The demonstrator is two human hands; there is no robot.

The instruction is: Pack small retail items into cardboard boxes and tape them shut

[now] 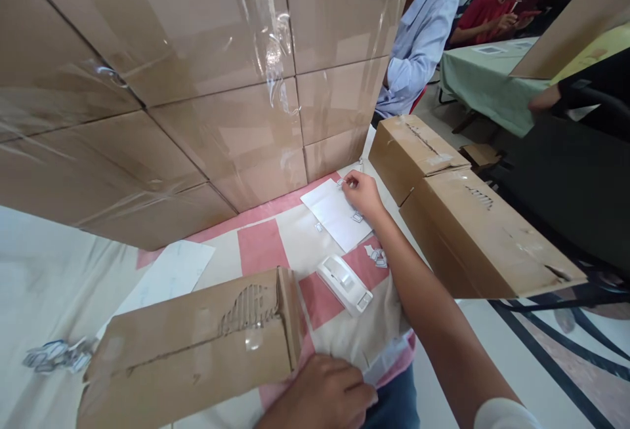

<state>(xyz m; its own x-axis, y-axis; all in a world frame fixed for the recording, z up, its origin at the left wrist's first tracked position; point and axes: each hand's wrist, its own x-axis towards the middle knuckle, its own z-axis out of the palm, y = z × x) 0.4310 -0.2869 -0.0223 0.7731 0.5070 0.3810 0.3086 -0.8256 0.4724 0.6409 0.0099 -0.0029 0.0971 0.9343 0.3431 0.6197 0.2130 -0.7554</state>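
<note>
My right hand (363,194) reaches over the far corner of a white sheet of paper (327,209), thumb and fingertips pinched at a small paper cutout (340,182). Another cutout (357,217) lies on the sheet near my wrist, and one more cutout (318,227) sits beside its left edge. A small pile of cutouts (377,256) is by my right forearm. Closer to me rests a white oblong plastic device (344,283). My left hand (325,393) is curled at the table's near edge beside a cardboard box; nothing shows in its fingers.
A wall of taped cardboard boxes (226,134) rises behind the checked cloth. One cardboard box (197,344) lies at left, with another sheet (172,271) and crumpled scraps (59,355) beyond. Cardboard boxes (472,212) stand right. Two people sit farther back near a green-covered table (487,81).
</note>
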